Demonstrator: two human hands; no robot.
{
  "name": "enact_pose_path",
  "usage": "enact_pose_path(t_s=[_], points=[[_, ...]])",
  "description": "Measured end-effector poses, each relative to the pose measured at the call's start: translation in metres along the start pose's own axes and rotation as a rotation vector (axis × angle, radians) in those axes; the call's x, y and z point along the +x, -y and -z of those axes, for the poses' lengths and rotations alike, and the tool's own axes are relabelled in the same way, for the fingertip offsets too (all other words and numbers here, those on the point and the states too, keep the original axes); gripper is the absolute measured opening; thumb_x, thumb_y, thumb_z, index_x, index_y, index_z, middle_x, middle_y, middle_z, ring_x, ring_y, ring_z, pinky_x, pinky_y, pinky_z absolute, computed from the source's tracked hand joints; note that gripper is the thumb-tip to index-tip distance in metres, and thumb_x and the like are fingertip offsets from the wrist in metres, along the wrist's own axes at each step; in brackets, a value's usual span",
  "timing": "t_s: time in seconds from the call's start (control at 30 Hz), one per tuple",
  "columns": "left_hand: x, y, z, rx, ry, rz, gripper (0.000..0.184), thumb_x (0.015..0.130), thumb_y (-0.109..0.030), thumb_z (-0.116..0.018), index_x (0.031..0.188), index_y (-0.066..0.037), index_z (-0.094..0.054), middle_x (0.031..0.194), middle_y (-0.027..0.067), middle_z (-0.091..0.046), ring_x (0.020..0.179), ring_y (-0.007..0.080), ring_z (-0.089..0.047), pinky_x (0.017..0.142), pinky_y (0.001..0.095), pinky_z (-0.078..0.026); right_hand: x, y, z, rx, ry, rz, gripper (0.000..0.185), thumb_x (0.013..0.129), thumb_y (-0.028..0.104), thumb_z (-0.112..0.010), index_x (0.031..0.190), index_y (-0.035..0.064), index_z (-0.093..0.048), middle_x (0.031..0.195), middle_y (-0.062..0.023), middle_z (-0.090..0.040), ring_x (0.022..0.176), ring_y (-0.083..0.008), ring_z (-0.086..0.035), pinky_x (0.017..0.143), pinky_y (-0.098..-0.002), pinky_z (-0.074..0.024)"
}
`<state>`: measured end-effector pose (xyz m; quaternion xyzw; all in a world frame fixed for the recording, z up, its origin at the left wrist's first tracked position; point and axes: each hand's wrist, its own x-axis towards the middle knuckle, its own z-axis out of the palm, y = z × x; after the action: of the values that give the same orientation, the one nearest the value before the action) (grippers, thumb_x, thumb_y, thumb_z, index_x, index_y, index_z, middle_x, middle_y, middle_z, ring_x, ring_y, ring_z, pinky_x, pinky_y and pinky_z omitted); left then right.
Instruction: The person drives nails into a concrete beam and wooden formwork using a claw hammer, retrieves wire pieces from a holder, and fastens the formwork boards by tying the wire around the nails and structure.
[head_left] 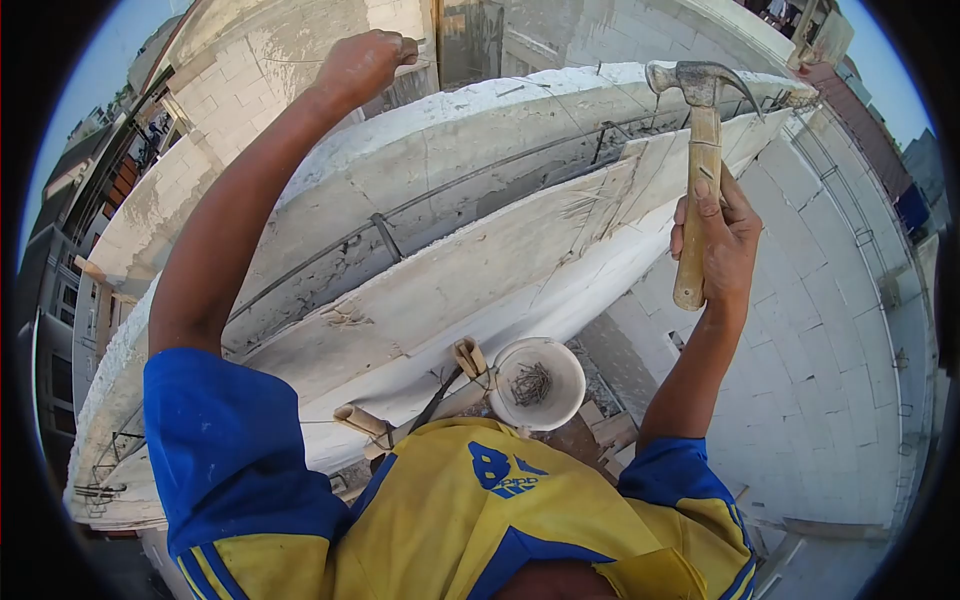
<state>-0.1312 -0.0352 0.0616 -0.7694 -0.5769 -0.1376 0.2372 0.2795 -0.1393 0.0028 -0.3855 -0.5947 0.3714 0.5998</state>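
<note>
A claw hammer (704, 150) with a worn wooden handle stands almost upright in my right hand (722, 235), its steel head at the top. My fingers and thumb close round the lower handle, in front of the formwork board and block wall. My left hand (368, 68) is raised at the upper left, closed in a fist beyond the wall's rough top edge. A thin line like wire or string shows beside that fist; whether the fingers grip it is unclear. Between the rough concrete wall (400, 160) and a long board (480, 255) runs a steel bar (450, 185).
Close to my body hangs or stands a white bucket (572, 385) with nails inside. Beside it, wooden pieces (468, 357) stick out from the board. A pale block wall (800, 330) curves down at the right, with rebar (845, 205) along it. Rooftops lie far below left.
</note>
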Motion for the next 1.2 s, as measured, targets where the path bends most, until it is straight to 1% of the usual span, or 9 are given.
enact_pose_path(t_s=[0.1,0.17,0.3,0.6,0.83,0.87,0.97,1.03,1.2], points=[[0.007,0.002,-0.003,0.275,0.112,0.066,0.019,0.09,-0.022,-0.06,0.103,-0.01,-0.066,0.099,0.0143,-0.067,0.091,0.0319,-0.066,0.077,0.0396,-0.053,-0.007,-0.003,0.001,-0.042,-0.115,0.124,0.049,0.095,0.028,-0.062,0.132,-0.0024,-0.053,0.064,-0.0054,-0.056,0.048,-0.0117,-0.053,0.042,-0.0233,-0.0404],[0.01,-0.001,-0.021,0.526,-0.593,-0.295,0.021,0.088,-0.022,-0.063,0.106,-0.013,-0.064,0.111,0.0095,-0.064,0.089,0.0308,-0.066,0.072,0.0403,-0.054,-0.018,0.001,0.003,0.003,-0.13,0.144,0.049,0.095,0.027,-0.061,0.133,-0.0029,-0.052,0.065,-0.006,-0.056,0.048,-0.0116,-0.053,0.043,-0.0233,-0.0408],[-0.003,-0.068,0.004,0.045,-0.187,-0.43,0.021,0.088,-0.025,-0.064,0.103,-0.01,-0.062,0.112,0.0086,-0.062,0.09,0.0293,-0.066,0.078,0.04,-0.052,-0.05,-0.001,0.014,0.147,-0.148,0.113,0.045,0.096,0.022,-0.059,0.13,-0.0048,-0.049,0.067,-0.0082,-0.055,0.048,-0.0115,-0.051,0.043,-0.0232,-0.0417],[0.041,-0.081,-0.05,-0.523,0.109,0.1,0.027,0.086,-0.027,-0.067,0.094,-0.002,-0.073,0.093,0.0182,-0.071,0.085,0.0292,-0.068,0.077,0.0406,-0.051,-0.103,-0.046,0.029,0.225,-0.194,0.117,0.032,0.095,0.016,-0.057,0.118,-0.0043,-0.048,0.067,-0.0116,-0.054,0.044,-0.0128,-0.049,0.036,-0.0235,-0.0416],[0.033,-0.114,-0.015,-0.46,0.249,0.306,0.029,0.085,-0.02,-0.067,0.089,0.009,-0.066,0.086,0.0208,-0.069,0.08,0.0273,-0.069,0.069,0.0401,-0.055,-0.108,-0.055,0.026,0.112,-0.202,0.073,0.034,0.096,0.02,-0.057,0.119,-0.0038,-0.047,0.068,-0.0094,-0.052,0.046,-0.0122,-0.048,0.039,-0.0233,-0.0411],[0.099,-0.089,-0.113,-0.497,0.29,0.359,0.023,0.075,-0.023,-0.071,0.09,-0.005,-0.074,0.094,0.0162,-0.071,0.087,0.0287,-0.069,0.076,0.0413,-0.053,-0.107,-0.058,0.024,0.073,-0.201,0.083,0.036,0.096,0.022,-0.057,0.119,-0.0035,-0.047,0.068,-0.009,-0.051,0.046,-0.0121,-0.048,0.039,-0.0233,-0.0405],[0.064,-0.091,-0.054,-0.405,0.207,0.227,0.036,0.068,-0.014,-0.063,0.102,-0.007,-0.073,0.106,0.014,-0.07,0.096,0.03,-0.068,0.078,0.04,-0.054,-0.107,-0.064,0.015,0.036,-0.211,0.068,0.037,0.097,0.027,-0.056,0.116,-0.003,-0.046,0.069,-0.0078,-0.05,0.046,-0.0116,-0.046,0.04,-0.0222,-0.0379],[0.116,-0.099,-0.116,-0.293,0.263,0.287,0.045,0.071,-0.021,-0.068,0.115,-0.013,-0.069,0.116,0.0063,-0.068,0.109,0.0215,-0.062,0.09,0.0452,-0.046,-0.107,-0.072,0.024,0.057,-0.137,0.054,0.035,0.098,0.025,-0.056,0.116,-0.0027,-0.046,0.07,-0.0069,-0.049,0.052,-0.0114,-0.045,0.045,-0.0228,-0.0379],[0.084,-0.117,-0.075,-0.028,0.301,0.186,0.037,0.078,-0.022,-0.071,0.115,-0.014,-0.069,0.117,0.002,-0.068,0.107,0.0274,-0.063,0.081,0.0441,-0.053,-0.091,-0.045,-0.013,0.022,-0.143,0.008,0.042,0.098,0.023,-0.055,0.126,-0.0052,-0.042,0.07,-0.0053,-0.047,0.051,-0.0099,-0.044,0.043,-0.0219,-0.0363]])
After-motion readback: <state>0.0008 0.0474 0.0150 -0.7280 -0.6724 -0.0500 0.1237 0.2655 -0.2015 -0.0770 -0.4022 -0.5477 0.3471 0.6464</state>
